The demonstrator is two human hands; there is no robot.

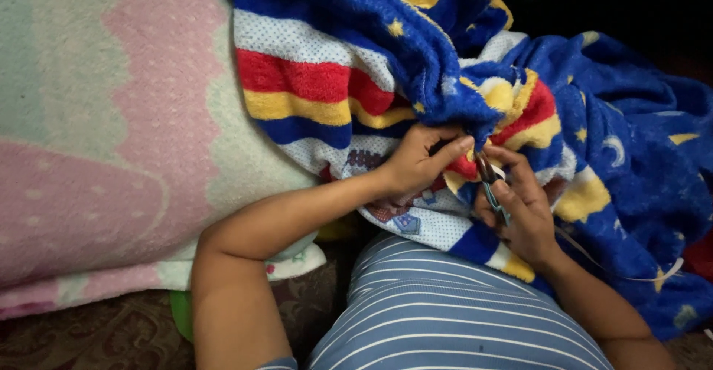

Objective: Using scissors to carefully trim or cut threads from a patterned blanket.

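1. Two bare hands are seen at work on a fluffy blue fleece blanket (416,80) patterned with yellow stars and moons and banded in red, yellow and white, which is heaped across the lap and spread up and to the right.
2. The left hand (416,166) is closed on a fold of the blanket, the cloth pinched between thumb and fingertips at a bunched edge.
3. The right hand (523,218) is wrapped around a small pair of scissors with teal handles (490,184), whose dark blades are pointed up at the pinched fold, just beside the left fingertips.
4. Whether the blades are touching the cloth cannot be told.
5. A thin white cord (631,275) is trailed over the blue cloth beyond the right wrist.
6. A pink and pale green fuzzy blanket (111,140) is laid to the left, touching the blue one.
7. A blue and white striped shirt (445,318) is seen below the hands.
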